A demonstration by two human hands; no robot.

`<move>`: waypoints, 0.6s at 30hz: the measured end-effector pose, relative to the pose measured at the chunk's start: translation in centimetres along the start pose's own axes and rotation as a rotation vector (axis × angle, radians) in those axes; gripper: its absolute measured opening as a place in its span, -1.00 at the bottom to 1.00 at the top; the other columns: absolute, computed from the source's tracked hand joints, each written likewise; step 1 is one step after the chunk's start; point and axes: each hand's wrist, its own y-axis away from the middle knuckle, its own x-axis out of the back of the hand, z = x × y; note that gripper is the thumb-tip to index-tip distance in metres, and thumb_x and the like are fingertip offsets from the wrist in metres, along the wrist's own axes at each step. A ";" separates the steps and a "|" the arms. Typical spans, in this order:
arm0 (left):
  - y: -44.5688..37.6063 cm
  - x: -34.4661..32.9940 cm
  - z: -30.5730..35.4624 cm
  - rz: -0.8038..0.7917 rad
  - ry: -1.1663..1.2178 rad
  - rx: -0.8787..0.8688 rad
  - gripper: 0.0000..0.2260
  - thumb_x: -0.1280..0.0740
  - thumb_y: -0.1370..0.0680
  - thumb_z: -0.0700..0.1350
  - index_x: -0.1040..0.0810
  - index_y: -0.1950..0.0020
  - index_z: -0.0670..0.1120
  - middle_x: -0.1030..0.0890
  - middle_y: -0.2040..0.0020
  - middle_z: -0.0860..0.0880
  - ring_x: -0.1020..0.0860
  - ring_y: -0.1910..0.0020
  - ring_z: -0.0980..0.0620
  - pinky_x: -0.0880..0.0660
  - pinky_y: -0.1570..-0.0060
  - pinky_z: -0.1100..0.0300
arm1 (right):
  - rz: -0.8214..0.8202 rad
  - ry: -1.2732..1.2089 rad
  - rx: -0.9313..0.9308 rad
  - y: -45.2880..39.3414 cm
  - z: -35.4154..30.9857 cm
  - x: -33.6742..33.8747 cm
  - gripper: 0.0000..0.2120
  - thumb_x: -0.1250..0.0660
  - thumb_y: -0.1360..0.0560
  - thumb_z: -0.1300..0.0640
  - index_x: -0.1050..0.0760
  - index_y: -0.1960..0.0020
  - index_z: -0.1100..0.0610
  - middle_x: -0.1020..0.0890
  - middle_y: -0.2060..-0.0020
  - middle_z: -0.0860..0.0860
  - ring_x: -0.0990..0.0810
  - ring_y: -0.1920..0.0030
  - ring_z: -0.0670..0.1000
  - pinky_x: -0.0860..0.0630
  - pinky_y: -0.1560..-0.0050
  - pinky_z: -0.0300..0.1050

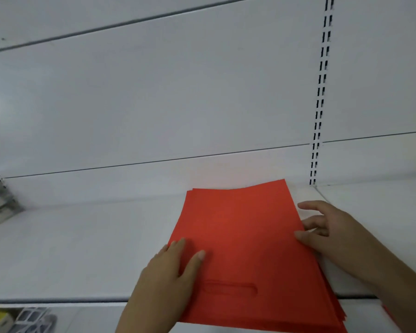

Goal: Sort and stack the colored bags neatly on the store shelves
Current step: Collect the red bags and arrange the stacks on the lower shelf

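Flat, matte red bags [245, 239] stacked on smooth white shelf [70, 248]

blurred goods [0, 205] (far left) cut off.

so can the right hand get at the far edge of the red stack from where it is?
Probably yes. The right hand rests at the right edge of the red bag stack, and nothing stands on the white shelf between it and the far edge. The left hand presses elsewhere.

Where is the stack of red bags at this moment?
The stack of red bags lies on the white shelf, lower centre-right, between the left hand and right hand.
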 end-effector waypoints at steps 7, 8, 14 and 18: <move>-0.5 -0.9 1.4 -0.005 -0.089 -0.067 -0.50 -0.04 -0.57 0.26 -0.20 -0.48 0.14 -0.31 -0.47 0.12 -0.24 -0.46 0.12 -0.23 -0.36 0.24 | 0.017 0.100 -0.007 -0.5 0.1 0.5 -0.61 -0.48 -0.40 0.11 -0.48 -0.16 -0.17 -0.61 -0.04 -0.15 -0.60 0.00 -0.15 -0.54 -0.03 -0.13; -0.7 -1.0 1.5 -0.003 -0.065 -0.080 -0.51 -0.05 -0.57 0.26 -0.22 -0.47 0.15 -0.33 -0.45 0.14 -0.27 -0.44 0.13 -0.23 -0.34 0.27 | 0.034 0.158 0.018 -0.6 0.2 0.7 -0.59 -0.47 -0.40 0.11 -0.47 -0.18 -0.15 -0.57 -0.06 -0.17 -0.57 -0.01 -0.20 -0.49 0.00 -0.23; -1.6 -0.8 -0.1 0.072 0.187 -0.047 -0.58 -0.19 -0.54 0.20 -0.40 -0.38 0.15 -0.46 -0.34 0.17 -0.39 -0.33 0.21 -0.28 -0.21 0.37 | 0.083 0.256 0.161 -0.9 0.3 1.3 -0.58 -0.44 -0.43 0.17 -0.43 -0.14 -0.24 -0.48 -0.04 -0.35 -0.47 -0.02 -0.35 -0.35 0.08 -0.47; -1.8 -1.1 -1.0 0.127 0.149 -0.026 -0.61 -0.20 -0.56 0.15 -0.42 -0.37 0.10 -0.49 -0.31 0.16 -0.41 -0.31 0.18 -0.27 -0.12 0.38 | 0.082 0.262 0.135 -1.0 0.5 2.3 -0.55 -0.42 -0.44 0.21 -0.39 -0.16 -0.23 -0.48 -0.05 -0.33 -0.49 -0.03 -0.29 -0.36 0.07 -0.42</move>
